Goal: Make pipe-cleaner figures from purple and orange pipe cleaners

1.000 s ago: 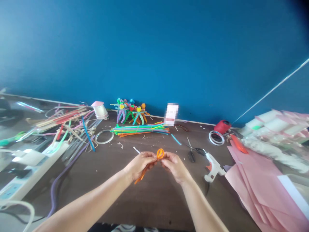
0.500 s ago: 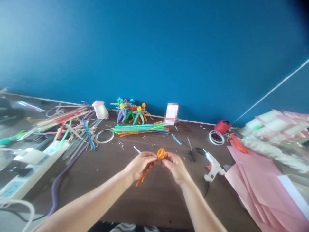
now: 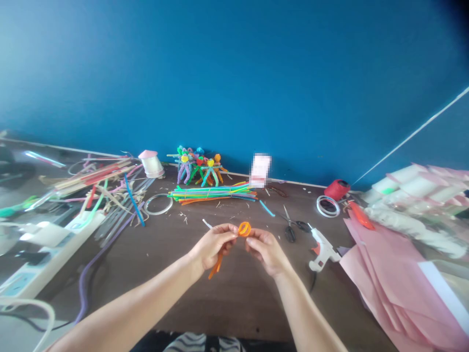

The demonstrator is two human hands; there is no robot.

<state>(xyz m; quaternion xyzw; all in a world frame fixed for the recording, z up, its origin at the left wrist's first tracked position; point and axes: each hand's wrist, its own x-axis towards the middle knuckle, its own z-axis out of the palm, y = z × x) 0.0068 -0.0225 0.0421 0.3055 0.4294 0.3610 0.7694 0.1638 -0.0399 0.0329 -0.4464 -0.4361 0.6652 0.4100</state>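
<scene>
An orange pipe cleaner [image 3: 244, 229], bent into a small rounded loop shape, is held up over the middle of the table. My left hand [image 3: 219, 243] pinches it at the left side of the loops, and its loose ends hang down below that palm. At the right side of the loops, my right hand [image 3: 266, 248] has its thumb and fingertips closed on the orange pipe cleaner. Beyond both hands lies a bundle of colourful pipe cleaners [image 3: 212, 193]. Several small pipe-cleaner figures [image 3: 200, 166] stand behind the bundle, by the wall.
Scissors [image 3: 290, 226] and a white glue gun [image 3: 322, 248] lie to the right, near pink paper sheets [image 3: 388, 274]. A red thread spool [image 3: 337, 188] stands behind silver rings. At left are a power strip [image 3: 54, 264], loose sticks, and a white cup with a pink top [image 3: 151, 165].
Both hands stay on the orange pipe cleaner, its loops turned slightly. The whole view has shifted a little.
</scene>
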